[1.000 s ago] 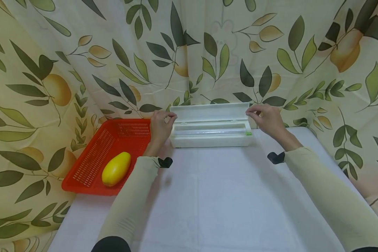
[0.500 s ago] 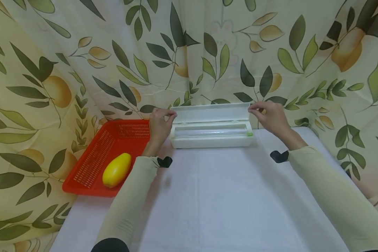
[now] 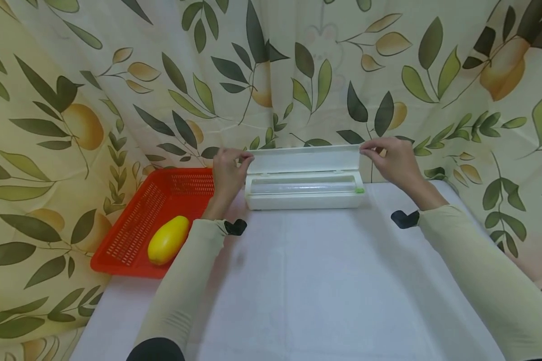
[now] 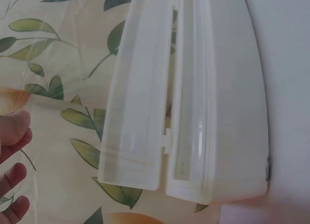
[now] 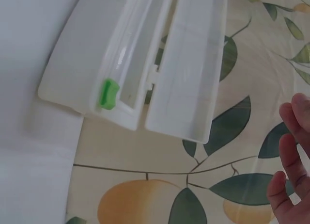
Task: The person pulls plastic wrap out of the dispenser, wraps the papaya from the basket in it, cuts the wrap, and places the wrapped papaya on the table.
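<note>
A white plastic wrap dispenser (image 3: 304,202) sits at the table's far edge, its lid (image 3: 304,160) raised toward the curtain. Inside lies a shiny clear roll (image 3: 298,187), and a green slider (image 5: 109,94) sits at the right end. My left hand (image 3: 228,173), by the lid's left corner, pinches clear plastic wrap between thumb and forefinger; faint creases of film show in the left wrist view. Beyond the lid's right corner, my right hand (image 3: 394,159) pinches the film's other side. Both wrist views have the fingertips apart from the lid. The film itself is barely visible.
Left of the dispenser stands a red perforated basket (image 3: 117,230) holding a yellow oblong fruit (image 3: 168,240); my left forearm passes over its right side. A white cloth covers the table (image 3: 325,281). A leaf-patterned curtain (image 3: 289,75) hangs close behind.
My hands have drawn slightly apart and up: the right one farther right from the lid's corner, the left one a little left. Dispenser and basket stay in place.
</note>
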`<state>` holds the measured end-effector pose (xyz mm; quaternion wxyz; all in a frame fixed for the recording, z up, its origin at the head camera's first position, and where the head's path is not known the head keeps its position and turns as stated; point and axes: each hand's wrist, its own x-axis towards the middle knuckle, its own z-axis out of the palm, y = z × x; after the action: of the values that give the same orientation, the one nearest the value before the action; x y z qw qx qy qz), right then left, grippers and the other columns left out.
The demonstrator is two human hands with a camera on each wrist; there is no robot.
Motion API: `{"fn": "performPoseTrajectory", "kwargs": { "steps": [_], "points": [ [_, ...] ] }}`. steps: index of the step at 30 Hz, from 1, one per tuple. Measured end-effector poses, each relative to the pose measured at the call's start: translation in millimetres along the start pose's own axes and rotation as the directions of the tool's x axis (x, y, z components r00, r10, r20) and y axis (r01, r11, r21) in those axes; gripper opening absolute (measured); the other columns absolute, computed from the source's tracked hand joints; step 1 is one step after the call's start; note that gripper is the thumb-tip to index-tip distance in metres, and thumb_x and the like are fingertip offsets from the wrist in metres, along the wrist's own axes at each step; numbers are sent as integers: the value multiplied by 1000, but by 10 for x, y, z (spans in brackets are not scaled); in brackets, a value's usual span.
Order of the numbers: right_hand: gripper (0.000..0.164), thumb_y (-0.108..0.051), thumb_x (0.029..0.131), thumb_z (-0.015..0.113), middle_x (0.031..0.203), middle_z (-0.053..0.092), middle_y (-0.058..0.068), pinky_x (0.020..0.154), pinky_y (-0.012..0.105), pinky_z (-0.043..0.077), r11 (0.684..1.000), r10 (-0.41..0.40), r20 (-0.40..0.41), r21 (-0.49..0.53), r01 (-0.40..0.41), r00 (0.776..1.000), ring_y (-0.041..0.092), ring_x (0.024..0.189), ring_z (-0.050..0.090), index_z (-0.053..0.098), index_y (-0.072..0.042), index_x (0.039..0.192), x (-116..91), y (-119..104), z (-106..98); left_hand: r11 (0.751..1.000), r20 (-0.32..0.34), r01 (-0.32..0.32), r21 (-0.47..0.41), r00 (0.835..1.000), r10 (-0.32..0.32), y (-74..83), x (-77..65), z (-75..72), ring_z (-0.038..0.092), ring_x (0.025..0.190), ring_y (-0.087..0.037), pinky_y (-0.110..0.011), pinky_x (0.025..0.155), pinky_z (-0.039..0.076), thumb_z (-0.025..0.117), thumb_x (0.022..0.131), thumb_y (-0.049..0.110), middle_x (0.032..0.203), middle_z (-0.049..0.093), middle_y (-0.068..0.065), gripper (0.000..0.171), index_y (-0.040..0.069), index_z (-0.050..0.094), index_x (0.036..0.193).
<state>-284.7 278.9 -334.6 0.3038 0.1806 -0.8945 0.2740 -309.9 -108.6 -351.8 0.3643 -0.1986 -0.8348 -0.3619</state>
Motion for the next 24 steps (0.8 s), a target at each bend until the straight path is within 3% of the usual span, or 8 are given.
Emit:
{"fn": "performPoseTrajectory", "kwargs": {
  "steps": [8, 14, 24],
  "points": [
    [7, -1, 93, 75, 83, 74, 16, 57, 20, 30, 999, -45, -28, 6, 45, 999, 21, 71, 54, 78, 3, 97, 58, -22, -55, 1000, 2, 6, -12, 1000, -6, 76, 58, -59, 60, 89, -34, -48, 88, 43, 81, 89, 6, 90, 77, -14, 9, -1, 81, 95],
    [4, 2, 90, 75, 84, 75, 16, 61, 14, 33, 996, -86, -43, 17, 87, 995, 21, 70, 57, 78, 3, 94, 107, -46, -90, 1000, 15, 30, -8, 999, -30, 111, 80, -114, 59, 92, -30, -49, 93, 42, 80, 89, 7, 94, 78, -13, 11, 0, 81, 98],
    [5, 2, 90, 76, 83, 75, 17, 64, 13, 34, 994, -110, -53, 2, 111, 992, 21, 71, 57, 79, 3, 94, 181, -119, -196, 1000, -20, -22, -15, 1000, 22, 150, 143, -188, 59, 90, -32, -50, 88, 43, 81, 88, 5, 91, 78, -13, 9, -1, 81, 95]
  ]
}}
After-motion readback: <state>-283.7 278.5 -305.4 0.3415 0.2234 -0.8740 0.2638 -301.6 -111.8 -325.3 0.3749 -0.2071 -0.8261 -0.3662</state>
